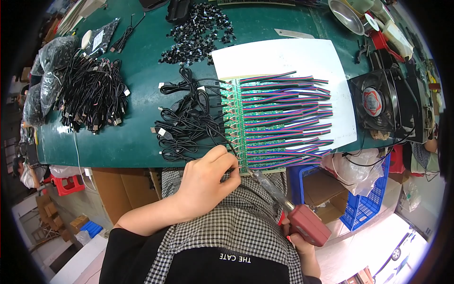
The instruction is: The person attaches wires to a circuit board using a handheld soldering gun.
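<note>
My left hand (208, 177) pinches a thin black cable (222, 137) at the near edge of a green circuit board panel (235, 118). Rows of striped multicolour ribbon wires (283, 118) run from the panel to the right over a white sheet (283, 57). My right hand (300, 244) grips a red-handled soldering iron (307, 222). Its metal shaft (267, 187) points up-left, with the tip at the panel's near corner beside my left fingers.
A bunch of black cables (189, 123) lies left of the panel, a bigger heap (90, 94) farther left. Small black parts (198, 33) are piled at the back. A black fan (373, 102) stands right; a blue crate (364, 208) sits below the table edge.
</note>
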Demonstrator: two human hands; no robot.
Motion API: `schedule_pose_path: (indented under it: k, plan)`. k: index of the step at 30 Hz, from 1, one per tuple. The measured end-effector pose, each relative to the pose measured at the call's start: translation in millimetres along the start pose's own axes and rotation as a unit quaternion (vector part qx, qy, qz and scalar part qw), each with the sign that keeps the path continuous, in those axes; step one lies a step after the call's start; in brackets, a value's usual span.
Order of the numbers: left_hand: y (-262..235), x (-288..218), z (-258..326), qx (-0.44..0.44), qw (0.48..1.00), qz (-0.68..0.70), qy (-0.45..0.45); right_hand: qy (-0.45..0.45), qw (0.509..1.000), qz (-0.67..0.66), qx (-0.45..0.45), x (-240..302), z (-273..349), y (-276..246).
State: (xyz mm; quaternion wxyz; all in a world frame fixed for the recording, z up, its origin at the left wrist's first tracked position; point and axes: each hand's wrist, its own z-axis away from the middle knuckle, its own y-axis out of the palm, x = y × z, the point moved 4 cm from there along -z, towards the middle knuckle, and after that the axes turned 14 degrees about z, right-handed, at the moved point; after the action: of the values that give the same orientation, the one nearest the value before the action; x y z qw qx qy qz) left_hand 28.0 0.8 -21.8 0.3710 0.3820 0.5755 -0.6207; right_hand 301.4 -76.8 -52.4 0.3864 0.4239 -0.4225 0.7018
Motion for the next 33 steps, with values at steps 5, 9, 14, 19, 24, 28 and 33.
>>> schedule_pose_path:
  k: [5,9,14,19,24,28,33]
  plan:
    - [0,-1,0,-0.003,1.0,-0.002,0.003,0.048,0.996,-0.072,0.006,2,0,1]
    - [1,-1,-1,-0.002,1.0,-0.004,0.004,0.041,0.997,-0.062,-0.02,-7,8,0]
    - [0,-1,-1,0.0,1.0,-0.006,0.004,-0.013,1.0,0.027,0.001,-8,3,-4]
    - [-1,1,1,0.006,1.0,0.002,-0.004,-0.066,0.996,0.064,0.02,5,-8,-1]
    - [-2,1,1,0.003,1.0,-0.005,-0.009,-0.027,0.999,0.043,-0.003,-13,6,-2]
    - [-1,2,-2,-0.002,1.0,-0.019,-0.016,0.085,0.989,-0.122,0.008,-6,-5,0]
    - [3,-8,-7,0.01,1.0,0.003,0.017,0.034,0.974,-0.22,-0.029,18,-1,-9]
